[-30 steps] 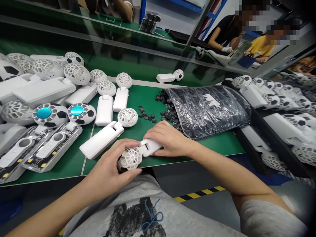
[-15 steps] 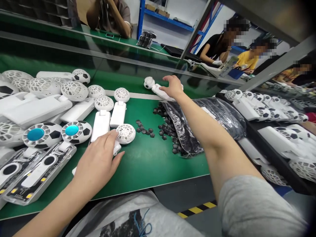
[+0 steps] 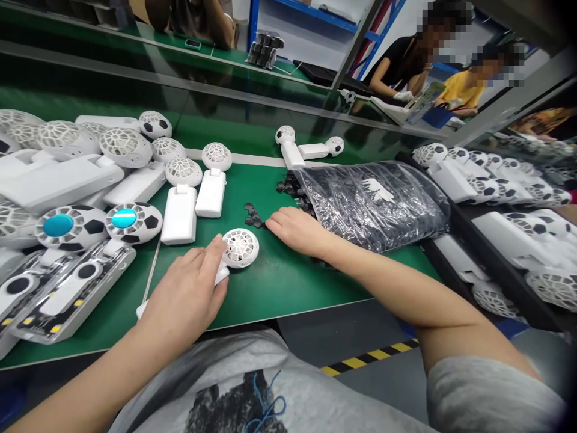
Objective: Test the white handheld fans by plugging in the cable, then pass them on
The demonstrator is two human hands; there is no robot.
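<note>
My left hand [image 3: 189, 282] is closed round the white body of a handheld fan, whose round lattice head [image 3: 241, 248] points right, lying just above the green table. My right hand [image 3: 295, 231] reaches down with fingers bent together, tips at a small group of black hexagonal pieces [image 3: 253, 216]. What its fingertips hold, if anything, is hidden. Behind that hand lies a clear plastic bag [image 3: 383, 204] full of such black pieces, some spilling from its mouth. Two fans with black patches, one of them a patched fan [image 3: 293, 153], lie beyond the bag.
White lattice-headed fans [image 3: 126, 147] are heaped at left, with two blue-centred patched heads [image 3: 74, 227] in front. Two more white fans [image 3: 179, 213] lie near my left hand. Black trays [image 3: 464, 240] of patched fans stand at right. Co-workers [image 3: 396, 72] sit across the line.
My right hand has left the fan at the back and come down towards me to the black pieces. My left hand and its fan have shifted slightly right. The view has tilted down.
</note>
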